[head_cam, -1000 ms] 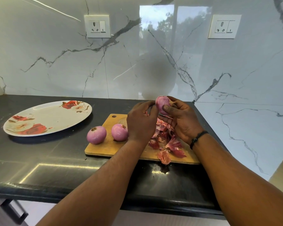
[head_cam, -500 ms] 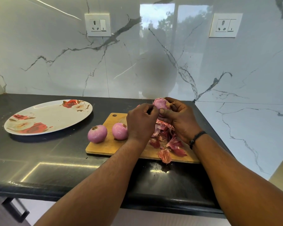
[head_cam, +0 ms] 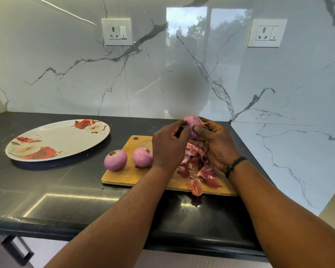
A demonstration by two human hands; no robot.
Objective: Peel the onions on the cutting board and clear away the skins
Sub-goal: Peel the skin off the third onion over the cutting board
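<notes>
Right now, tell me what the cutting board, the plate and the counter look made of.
Cutting board: wood or bamboo, matte tan with visible grain.
Plate: glossy white with printed red roses, perhaps melamine or ceramic.
Counter: polished dark stone, likely granite, mirroring light.

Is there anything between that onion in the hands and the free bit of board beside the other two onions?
Only the left hand itself, which covers part of the cutting board; the held onion otherwise has nothing visible in its way.
</notes>
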